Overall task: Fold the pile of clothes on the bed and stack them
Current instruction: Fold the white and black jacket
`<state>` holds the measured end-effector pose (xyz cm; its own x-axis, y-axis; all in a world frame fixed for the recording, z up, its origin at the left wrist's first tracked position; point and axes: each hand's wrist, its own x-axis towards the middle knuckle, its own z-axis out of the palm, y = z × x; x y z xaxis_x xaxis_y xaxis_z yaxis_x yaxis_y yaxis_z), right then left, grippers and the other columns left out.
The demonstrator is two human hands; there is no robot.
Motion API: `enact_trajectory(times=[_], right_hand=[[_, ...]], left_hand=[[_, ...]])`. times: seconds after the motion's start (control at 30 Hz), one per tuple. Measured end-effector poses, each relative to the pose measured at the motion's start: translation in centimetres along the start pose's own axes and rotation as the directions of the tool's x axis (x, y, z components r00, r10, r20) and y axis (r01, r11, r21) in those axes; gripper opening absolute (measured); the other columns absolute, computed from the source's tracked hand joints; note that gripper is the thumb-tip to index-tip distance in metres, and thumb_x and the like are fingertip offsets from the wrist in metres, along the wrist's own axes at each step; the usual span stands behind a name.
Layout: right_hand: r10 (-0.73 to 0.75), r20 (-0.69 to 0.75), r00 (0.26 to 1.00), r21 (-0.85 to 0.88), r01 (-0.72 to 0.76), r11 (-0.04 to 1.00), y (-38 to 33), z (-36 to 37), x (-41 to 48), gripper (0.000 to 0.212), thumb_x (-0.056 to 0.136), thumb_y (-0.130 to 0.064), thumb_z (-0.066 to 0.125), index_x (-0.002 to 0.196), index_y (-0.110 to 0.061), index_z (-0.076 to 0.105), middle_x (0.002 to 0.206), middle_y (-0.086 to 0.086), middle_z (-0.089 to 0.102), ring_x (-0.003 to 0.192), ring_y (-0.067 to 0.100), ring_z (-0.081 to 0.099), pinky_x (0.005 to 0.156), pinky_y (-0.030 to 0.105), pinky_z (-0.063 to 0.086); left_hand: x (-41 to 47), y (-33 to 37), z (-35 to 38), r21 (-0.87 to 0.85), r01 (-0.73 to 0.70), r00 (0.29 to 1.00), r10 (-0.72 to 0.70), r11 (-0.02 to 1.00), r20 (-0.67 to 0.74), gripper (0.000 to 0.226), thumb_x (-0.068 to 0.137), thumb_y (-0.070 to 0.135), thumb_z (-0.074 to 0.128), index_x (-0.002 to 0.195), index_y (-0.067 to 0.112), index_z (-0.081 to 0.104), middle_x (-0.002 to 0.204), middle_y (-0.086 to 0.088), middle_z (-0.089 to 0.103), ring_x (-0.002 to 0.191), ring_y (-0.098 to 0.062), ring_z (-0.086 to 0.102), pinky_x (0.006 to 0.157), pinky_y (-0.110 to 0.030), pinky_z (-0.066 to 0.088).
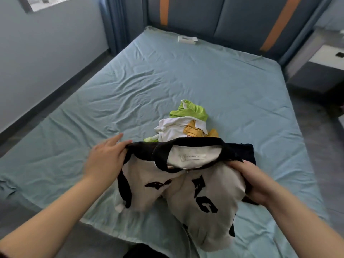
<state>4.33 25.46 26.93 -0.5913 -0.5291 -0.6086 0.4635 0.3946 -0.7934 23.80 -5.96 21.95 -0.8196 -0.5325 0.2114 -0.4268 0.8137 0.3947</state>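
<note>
A white jacket (204,200) with black collar, black trim and black letters hangs lifted over the near edge of the bed (130,86). My left hand (106,157) pinches its left shoulder at the black trim. At the right shoulder, my right hand (249,181) grips bunched fabric. The collar faces me and a white label shows inside. Behind the jacket lies a small pile (188,123) of crumpled green, white and yellow clothes.
The bed has a wrinkled light blue sheet. A small white box (187,39) lies near the padded headboard (223,17). A nightstand (323,60) stands at the right, a wall and curtain at the left. Grey floor runs along both sides.
</note>
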Motion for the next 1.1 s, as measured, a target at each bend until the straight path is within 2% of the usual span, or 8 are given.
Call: enact_trajectory(times=[0.1,0.23,0.37,0.5,0.63,0.77,1.0,1.1], right_hand=[[-0.164,0.023,0.986,-0.434,0.158,0.887,-1.1,-1.5,-1.5,0.01,0.088,-0.033,0.065,0.088,-0.029,0.075,0.083,-0.01,0.073,0.08,0.003,0.066,0.071,0.022,0.048],[-0.307,0.016,0.951,-0.673,0.238,0.7,-2.5,-3.9,-2.6,0.018,0.085,-0.034,0.069,0.072,-0.021,0.068,0.062,-0.014,0.058,0.063,0.002,0.051,0.059,0.022,0.036],[-0.46,-0.125,0.879,-0.81,0.178,0.559,-4.2,-5.1,-2.9,0.034,0.077,-0.039,0.077,0.057,-0.017,0.059,0.053,-0.003,0.054,0.054,0.007,0.047,0.056,0.031,0.033],[-0.517,-0.118,0.848,-0.782,0.242,0.575,-5.8,-5.3,-3.4,0.029,0.079,-0.03,0.075,0.055,-0.031,0.058,0.05,-0.013,0.053,0.052,0.0,0.047,0.054,0.027,0.033],[-0.487,0.004,0.873,-0.67,0.364,0.647,-6.8,-5.9,-3.6,0.005,0.084,-0.01,0.068,0.084,-0.015,0.066,0.07,-0.004,0.06,0.068,0.009,0.053,0.068,0.033,0.04],[-0.477,0.068,0.876,-0.576,0.425,0.698,-7.2,-6.3,-3.3,0.002,0.09,-0.008,0.062,0.09,-0.006,0.063,0.077,0.003,0.059,0.074,0.012,0.054,0.071,0.036,0.04],[-0.207,0.155,0.966,-0.632,0.258,0.731,-5.1,-5.1,-2.2,0.022,0.094,-0.039,0.057,0.106,-0.023,0.067,0.107,-0.001,0.071,0.102,0.011,0.066,0.091,0.031,0.052],[0.031,0.256,0.966,-0.558,0.122,0.821,-4.2,-5.9,-2.5,0.038,0.084,-0.05,0.066,0.105,-0.019,0.07,0.108,0.006,0.071,0.097,0.013,0.066,0.085,0.029,0.051]], left_hand=[[1.6,1.5,-0.1,-0.449,0.153,0.988,-0.144,0.88,0.054,0.03,0.099,0.014,0.045,0.114,0.03,0.065,0.109,0.014,0.065,0.105,-0.015,0.06,0.083,-0.016,0.039],[3.2,2.0,-2.1,-0.428,-0.005,0.999,0.025,0.904,0.039,0.028,0.101,0.023,0.046,0.101,0.048,0.058,0.09,0.027,0.062,0.089,-0.005,0.06,0.077,-0.024,0.039],[4.4,2.6,-6.1,-0.4,-0.15,0.95,0.244,0.904,0.194,0.036,0.08,0.071,0.053,0.115,0.06,0.056,0.087,0.02,0.058,0.083,-0.001,0.058,0.078,-0.028,0.045],[4.6,4.0,-8.1,-0.18,-0.311,0.919,0.343,0.933,0.195,0.037,0.076,0.077,0.047,0.1,0.054,0.064,0.1,0.026,0.056,0.084,0.002,0.059,0.073,-0.029,0.048],[5.2,4.5,-9.3,-0.392,-0.254,0.96,0.281,0.884,0.01,0.016,0.092,0.036,0.059,0.098,0.046,0.069,0.109,0.031,0.064,0.099,0.012,0.058,0.09,-0.02,0.046],[5.9,4.7,-9.3,-0.365,-0.218,0.965,0.256,0.905,0.058,0.019,0.098,0.023,0.051,0.089,0.038,0.055,0.08,0.017,0.065,0.075,-0.001,0.061,0.068,-0.026,0.047],[6.1,4.6,-7.5,-0.132,-0.098,0.93,0.138,0.986,0.342,0.018,0.101,0.031,0.041,0.085,0.025,0.047,0.074,0.001,0.06,0.073,-0.019,0.059,0.071,-0.038,0.044],[5.9,3.3,-8.1,-0.152,-0.013,0.795,0.103,0.988,0.598,0.021,0.098,0.035,0.05,0.08,0.032,0.06,0.073,0.009,0.065,0.072,-0.006,0.061,0.072,-0.024,0.046]])
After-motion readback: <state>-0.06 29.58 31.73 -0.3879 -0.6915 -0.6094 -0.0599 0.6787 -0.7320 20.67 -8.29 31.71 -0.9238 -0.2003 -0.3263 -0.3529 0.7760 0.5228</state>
